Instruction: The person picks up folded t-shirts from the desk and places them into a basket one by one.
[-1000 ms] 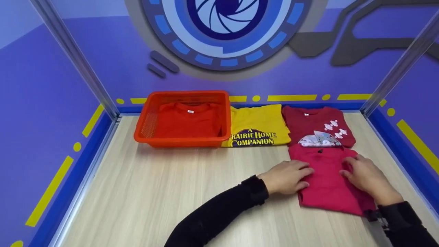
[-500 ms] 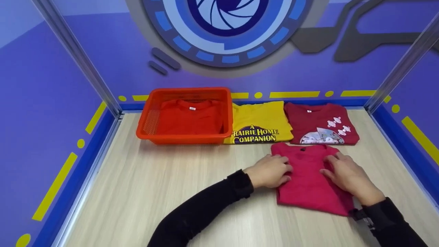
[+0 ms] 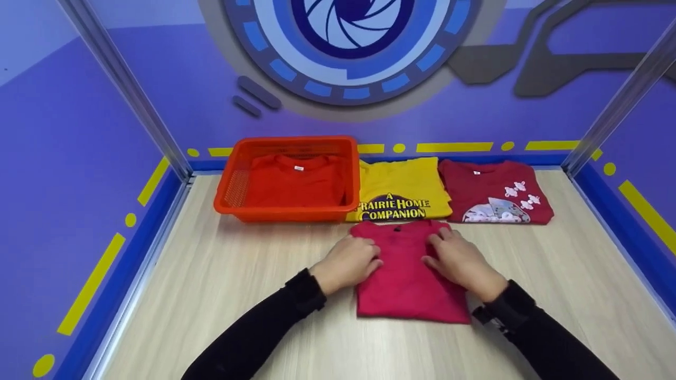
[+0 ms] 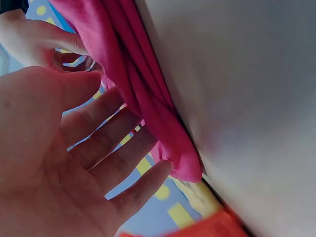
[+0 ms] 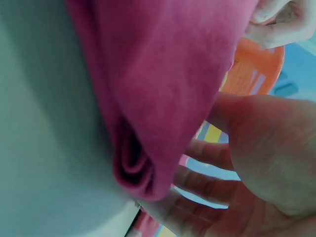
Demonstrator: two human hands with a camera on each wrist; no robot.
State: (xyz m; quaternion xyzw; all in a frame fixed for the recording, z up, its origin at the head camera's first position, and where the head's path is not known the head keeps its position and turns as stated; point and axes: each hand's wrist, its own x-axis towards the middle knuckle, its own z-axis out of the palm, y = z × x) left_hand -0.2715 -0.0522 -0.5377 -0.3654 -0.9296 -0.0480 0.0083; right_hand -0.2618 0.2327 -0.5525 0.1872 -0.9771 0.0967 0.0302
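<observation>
A folded pink-red T-shirt (image 3: 406,285) lies on the table just in front of the yellow T-shirt (image 3: 401,184). My left hand (image 3: 346,266) rests along its left side, and in the left wrist view those long, fairly straight fingers (image 4: 116,133) touch the fabric. On the opposite side my right hand (image 3: 465,266) lies over the shirt's upper right part, fingertips on the cloth. Seen from the right wrist, the folded layers of the T-shirt (image 5: 158,89) show at the near corner, and the fingers (image 5: 202,185) reach along its far edge, partly hidden behind it.
An orange plastic basket (image 3: 288,215) with a folded red T-shirt (image 3: 296,184) inside stands at the back left, against the yellow shirt. A dark red T-shirt (image 3: 486,190) with a pale print lies at the back right. Purple walls (image 3: 132,105) enclose the wooden table (image 3: 227,269).
Both hands have moved left together, sliding the pink-red T-shirt from in front of the dark red one to in front of the yellow one. The basket and the back shirts stay put.
</observation>
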